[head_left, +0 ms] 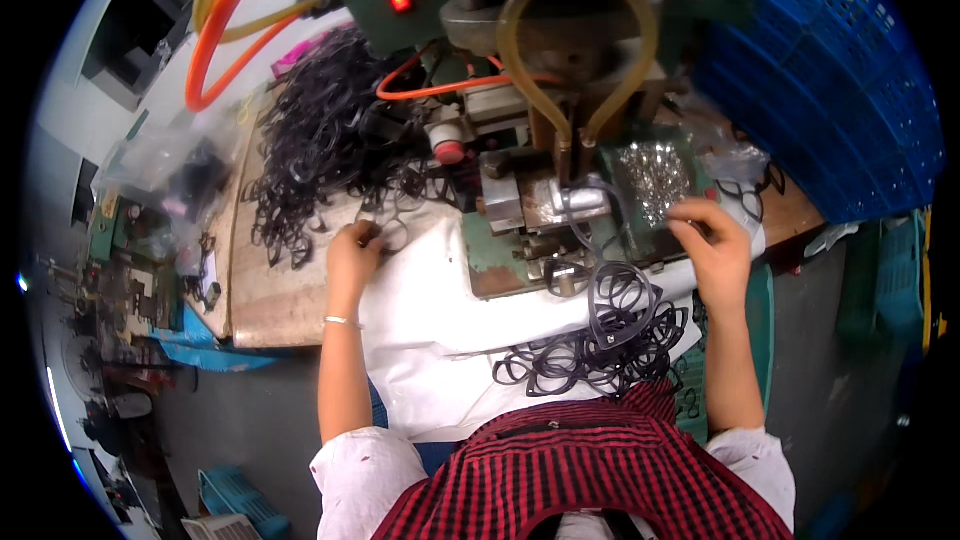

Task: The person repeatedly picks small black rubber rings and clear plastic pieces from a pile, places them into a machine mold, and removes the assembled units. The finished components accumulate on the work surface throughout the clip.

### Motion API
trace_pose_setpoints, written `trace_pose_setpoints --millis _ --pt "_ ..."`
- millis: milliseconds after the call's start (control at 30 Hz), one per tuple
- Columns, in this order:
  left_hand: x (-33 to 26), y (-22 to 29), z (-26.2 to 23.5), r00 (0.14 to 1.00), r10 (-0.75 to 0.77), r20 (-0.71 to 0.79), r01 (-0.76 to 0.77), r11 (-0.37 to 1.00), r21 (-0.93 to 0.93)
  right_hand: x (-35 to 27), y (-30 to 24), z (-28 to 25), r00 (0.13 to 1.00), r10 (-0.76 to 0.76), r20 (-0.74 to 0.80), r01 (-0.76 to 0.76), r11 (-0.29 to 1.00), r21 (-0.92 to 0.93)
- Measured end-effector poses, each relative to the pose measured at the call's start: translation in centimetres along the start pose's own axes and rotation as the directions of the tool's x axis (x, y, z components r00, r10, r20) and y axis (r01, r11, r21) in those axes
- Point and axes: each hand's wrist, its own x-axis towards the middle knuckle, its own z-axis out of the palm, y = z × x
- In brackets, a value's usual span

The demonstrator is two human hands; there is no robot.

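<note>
Head view: left hand (352,243) pinches a black frame (385,232) from the pile (320,140). Right hand (712,240) closes fingers by the tray of metal bits (655,175); its hold is unclear.

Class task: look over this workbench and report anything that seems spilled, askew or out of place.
Nothing looks damaged or spilled. The black eyeglass frames lie in a loose tangled heap left of the green machine, and a second pile of frames hangs over the bench's near edge onto the white cloth, close to slipping off.

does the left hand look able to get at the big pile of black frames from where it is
Probably yes: the left hand already rests at the near edge of the pile of black frames, and nothing lies between them.
</note>
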Motion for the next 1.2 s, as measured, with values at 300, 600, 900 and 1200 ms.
trace_pose_setpoints --millis 300,600,900,1200 --pt "-2.7 6.0 0.9 0.939 -0.128 -0.32 -0.217 0.501 -0.838 5.1 -4.3 8.3 0.99 0.026 0.142 -0.073 0.939 0.337" --pt "-1.6 13.8 -4.8 0.798 -0.106 -0.593 -0.458 0.533 -0.712 3.6 -5.8 9.2 0.974 0.156 0.164 -0.223 0.795 0.565" --pt "-7.7 5.3 2.8 0.979 -0.151 -0.136 0.172 0.972 0.16 3.2 -1.6 4.1 0.999 0.002 0.036 -0.001 1.0 -0.027" --pt "-10.6 7.3 -6.3 0.988 0.047 0.145 0.079 0.657 -0.75 -1.2 4.7 -1.3 0.978 -0.205 0.031 0.128 0.483 -0.866"
